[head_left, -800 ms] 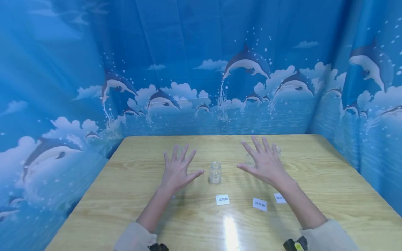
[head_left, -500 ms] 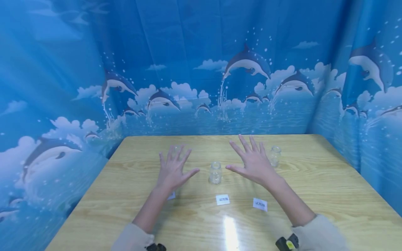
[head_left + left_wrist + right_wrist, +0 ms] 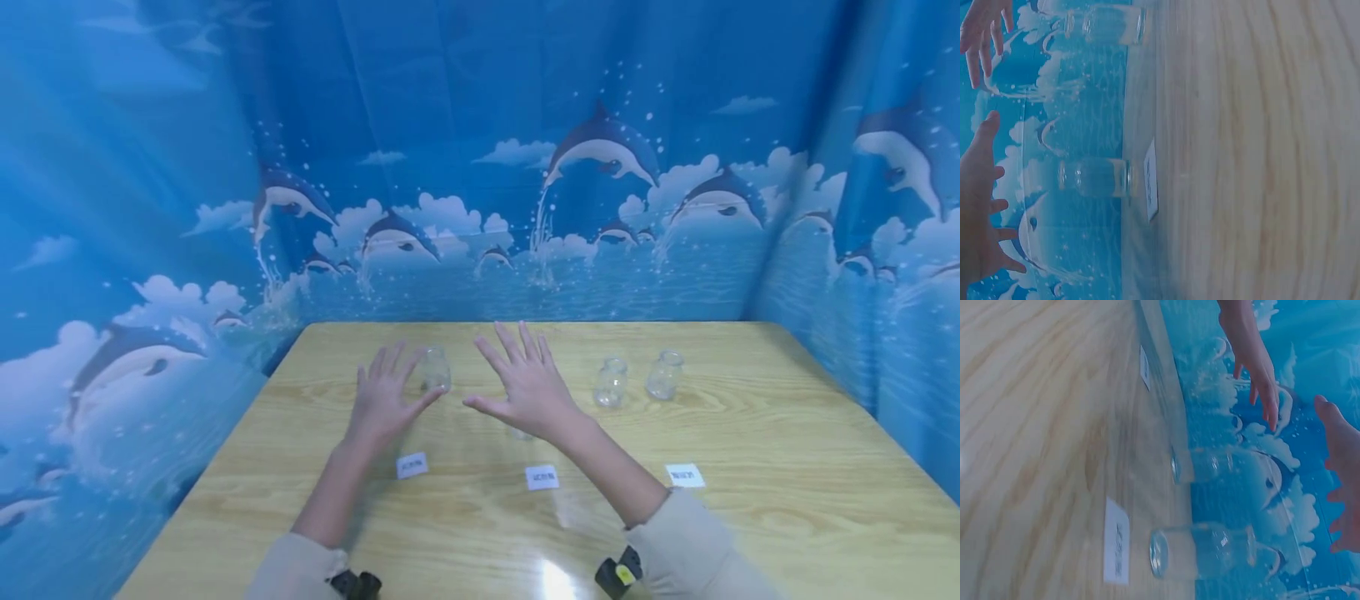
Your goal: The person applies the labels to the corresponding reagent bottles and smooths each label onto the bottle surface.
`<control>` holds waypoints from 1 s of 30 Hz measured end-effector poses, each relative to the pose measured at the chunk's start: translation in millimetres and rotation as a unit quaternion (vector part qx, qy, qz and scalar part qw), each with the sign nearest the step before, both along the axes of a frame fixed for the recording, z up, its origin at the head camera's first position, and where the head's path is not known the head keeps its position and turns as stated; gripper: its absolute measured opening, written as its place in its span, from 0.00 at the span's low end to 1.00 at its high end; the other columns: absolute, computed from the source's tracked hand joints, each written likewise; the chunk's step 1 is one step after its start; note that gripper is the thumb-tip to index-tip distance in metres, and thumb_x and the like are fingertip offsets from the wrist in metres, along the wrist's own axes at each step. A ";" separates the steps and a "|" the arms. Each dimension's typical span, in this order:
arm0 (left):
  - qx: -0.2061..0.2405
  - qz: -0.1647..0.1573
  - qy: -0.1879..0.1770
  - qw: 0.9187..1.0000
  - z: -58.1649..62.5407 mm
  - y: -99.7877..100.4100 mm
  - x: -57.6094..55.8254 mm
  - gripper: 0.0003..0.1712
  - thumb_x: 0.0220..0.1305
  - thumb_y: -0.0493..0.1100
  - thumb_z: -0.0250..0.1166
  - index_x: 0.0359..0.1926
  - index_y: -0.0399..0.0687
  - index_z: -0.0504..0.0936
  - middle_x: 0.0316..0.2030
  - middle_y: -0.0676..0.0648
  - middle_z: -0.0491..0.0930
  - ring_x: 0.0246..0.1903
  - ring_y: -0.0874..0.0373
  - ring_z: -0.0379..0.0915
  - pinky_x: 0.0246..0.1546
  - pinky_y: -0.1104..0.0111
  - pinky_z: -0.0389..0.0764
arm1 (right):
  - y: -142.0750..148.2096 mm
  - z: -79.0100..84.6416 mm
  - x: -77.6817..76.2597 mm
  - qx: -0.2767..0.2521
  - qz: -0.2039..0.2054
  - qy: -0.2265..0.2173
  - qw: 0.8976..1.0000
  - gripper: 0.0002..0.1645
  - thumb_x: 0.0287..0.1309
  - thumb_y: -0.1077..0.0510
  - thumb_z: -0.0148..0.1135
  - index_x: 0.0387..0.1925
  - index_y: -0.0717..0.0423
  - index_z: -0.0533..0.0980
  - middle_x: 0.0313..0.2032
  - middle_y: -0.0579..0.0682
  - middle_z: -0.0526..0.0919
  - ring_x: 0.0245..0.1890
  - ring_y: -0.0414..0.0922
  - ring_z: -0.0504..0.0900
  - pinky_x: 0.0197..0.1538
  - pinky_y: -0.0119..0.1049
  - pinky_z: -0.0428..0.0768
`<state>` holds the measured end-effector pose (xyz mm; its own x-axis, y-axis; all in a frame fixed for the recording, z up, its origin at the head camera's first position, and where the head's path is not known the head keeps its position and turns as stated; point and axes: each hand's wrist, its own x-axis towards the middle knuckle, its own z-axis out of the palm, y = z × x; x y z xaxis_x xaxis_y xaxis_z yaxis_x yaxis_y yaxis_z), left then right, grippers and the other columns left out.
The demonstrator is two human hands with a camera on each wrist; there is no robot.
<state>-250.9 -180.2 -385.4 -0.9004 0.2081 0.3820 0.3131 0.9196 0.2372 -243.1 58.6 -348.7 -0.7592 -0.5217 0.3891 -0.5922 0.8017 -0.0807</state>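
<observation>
Both hands hover above the wooden table with fingers spread and nothing held. My left hand (image 3: pixel 382 404) is just left of a clear glass jar (image 3: pixel 435 369), its thumb overlapping the jar's lower part in the head view. My right hand (image 3: pixel 528 392) is over the table's middle and hides most of a second glass jar (image 3: pixel 521 433). Further right stand two more upright glass jars, one (image 3: pixel 611 383) beside the other (image 3: pixel 665 375). In the left wrist view, a jar (image 3: pixel 1094 178) stands behind a white card (image 3: pixel 1150 180).
White cards with dark writing lie nearer the front: a left card (image 3: pixel 412 465), a middle card (image 3: pixel 542 477) and a right card (image 3: pixel 685 475). The wooden table (image 3: pixel 465 533) meets a blue dolphin-print curtain (image 3: pixel 465 167) at the back and sides.
Both hands have moved left, the right one farther. The left jar and two right jars are now uncovered, while the right hand covers the middle jar. The head view has shifted slightly.
</observation>
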 end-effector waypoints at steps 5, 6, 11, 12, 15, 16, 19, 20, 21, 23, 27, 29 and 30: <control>0.039 -0.016 -0.005 0.999 -6.1 -15.1 -11.6 0.41 0.58 0.64 0.57 0.67 0.48 0.61 0.67 0.38 0.50 0.64 0.37 0.44 0.57 0.38 0.45 | -30.3 -8.4 -6.6 -0.012 -0.004 -0.030 0.999 0.49 0.54 0.27 0.46 0.69 0.49 0.52 0.69 0.56 0.45 0.66 0.61 0.39 0.64 0.57 0.42; 0.045 -0.019 -0.007 0.999 -7.7 -17.5 -14.5 0.41 0.58 0.64 0.57 0.67 0.47 0.60 0.67 0.38 0.50 0.64 0.37 0.44 0.58 0.38 0.46 | -36.0 -10.4 -8.1 -0.015 -0.006 -0.039 0.999 0.49 0.54 0.27 0.46 0.69 0.50 0.52 0.69 0.57 0.45 0.66 0.61 0.39 0.64 0.56 0.41; 0.072 -0.039 -0.021 0.996 -17.9 -27.6 -30.9 0.40 0.60 0.63 0.56 0.67 0.48 0.60 0.66 0.37 0.53 0.63 0.38 0.47 0.59 0.41 0.49 | -59.4 -22.8 -18.6 -0.038 -0.018 -0.077 0.996 0.51 0.53 0.26 0.46 0.69 0.52 0.52 0.68 0.57 0.47 0.66 0.61 0.40 0.64 0.54 0.41; 0.077 -0.043 -0.026 0.996 -20.6 -29.0 -34.3 0.39 0.60 0.63 0.56 0.67 0.49 0.60 0.66 0.38 0.53 0.63 0.38 0.48 0.58 0.41 0.50 | -63.1 -25.6 -20.9 -0.044 -0.020 -0.084 0.995 0.51 0.53 0.26 0.46 0.69 0.52 0.53 0.68 0.58 0.47 0.66 0.61 0.41 0.65 0.53 0.42; 0.088 -0.055 -0.046 0.994 -29.9 -33.0 -43.6 0.39 0.61 0.62 0.55 0.67 0.49 0.59 0.66 0.38 0.54 0.63 0.38 0.49 0.57 0.40 0.51 | -73.1 -35.3 -28.7 -0.064 -0.027 -0.105 0.992 0.51 0.54 0.27 0.47 0.69 0.54 0.52 0.68 0.58 0.47 0.66 0.61 0.42 0.65 0.52 0.43; 0.090 -0.058 -0.054 0.993 -33.2 -33.7 -46.6 0.38 0.62 0.61 0.55 0.67 0.48 0.59 0.66 0.38 0.54 0.63 0.38 0.49 0.57 0.39 0.52 | -75.5 -38.7 -31.4 -0.069 -0.029 -0.111 0.991 0.51 0.54 0.28 0.48 0.69 0.54 0.52 0.68 0.59 0.47 0.66 0.61 0.43 0.65 0.52 0.44; 0.098 -0.062 -0.078 0.990 -42.0 -34.4 -54.3 0.37 0.63 0.58 0.55 0.67 0.48 0.58 0.66 0.38 0.54 0.62 0.37 0.50 0.56 0.39 0.52 | -80.1 -48.0 -38.8 -0.081 -0.035 -0.131 0.987 0.51 0.55 0.29 0.49 0.68 0.57 0.51 0.67 0.61 0.48 0.65 0.62 0.47 0.65 0.52 0.47; 0.100 -0.062 -0.084 0.989 -44.4 -34.3 -56.6 0.36 0.63 0.57 0.56 0.68 0.49 0.58 0.66 0.38 0.54 0.62 0.38 0.50 0.56 0.39 0.52 | -80.9 -51.1 -41.4 -0.084 -0.039 -0.139 0.986 0.51 0.55 0.30 0.49 0.68 0.58 0.51 0.67 0.62 0.49 0.65 0.62 0.49 0.64 0.52 0.47; 0.103 -0.064 -0.088 0.989 -46.6 -34.1 -58.6 0.36 0.63 0.56 0.56 0.67 0.48 0.59 0.66 0.38 0.55 0.62 0.38 0.50 0.56 0.39 0.53 | -81.4 -54.0 -43.9 -0.087 -0.044 -0.147 0.984 0.51 0.56 0.30 0.48 0.68 0.59 0.51 0.67 0.62 0.49 0.65 0.62 0.49 0.65 0.51 0.48; 0.111 -0.068 -0.091 0.987 -49.5 -33.3 -62.1 0.35 0.64 0.55 0.56 0.67 0.48 0.59 0.65 0.38 0.56 0.62 0.38 0.52 0.56 0.40 0.54 | -81.9 -59.8 -49.2 -0.098 -0.052 -0.161 0.981 0.50 0.58 0.32 0.48 0.68 0.62 0.51 0.66 0.63 0.51 0.64 0.62 0.51 0.64 0.51 0.50; 0.131 -0.075 -0.090 0.984 -54.6 -32.2 -68.0 0.33 0.64 0.53 0.56 0.66 0.45 0.61 0.63 0.37 0.61 0.60 0.38 0.56 0.57 0.44 0.56 | -83.6 -70.2 -59.7 -0.139 -0.054 -0.187 0.971 0.46 0.61 0.36 0.48 0.66 0.65 0.52 0.65 0.64 0.55 0.64 0.59 0.55 0.63 0.50 0.55; 0.149 -0.077 -0.097 0.981 -57.2 -30.7 -70.1 0.33 0.65 0.53 0.56 0.66 0.44 0.61 0.62 0.37 0.62 0.59 0.39 0.57 0.58 0.45 0.57 | -84.6 -74.0 -63.9 -0.165 -0.045 -0.195 0.966 0.43 0.62 0.39 0.49 0.66 0.66 0.54 0.64 0.64 0.58 0.63 0.57 0.58 0.63 0.49 0.57; 0.161 -0.079 -0.103 0.978 -59.0 -29.9 -71.2 0.32 0.65 0.53 0.55 0.66 0.45 0.61 0.62 0.38 0.63 0.59 0.39 0.58 0.58 0.46 0.57 | -85.3 -75.2 -65.6 -0.180 -0.040 -0.199 0.962 0.42 0.62 0.41 0.50 0.65 0.66 0.54 0.63 0.64 0.59 0.62 0.57 0.59 0.63 0.49 0.57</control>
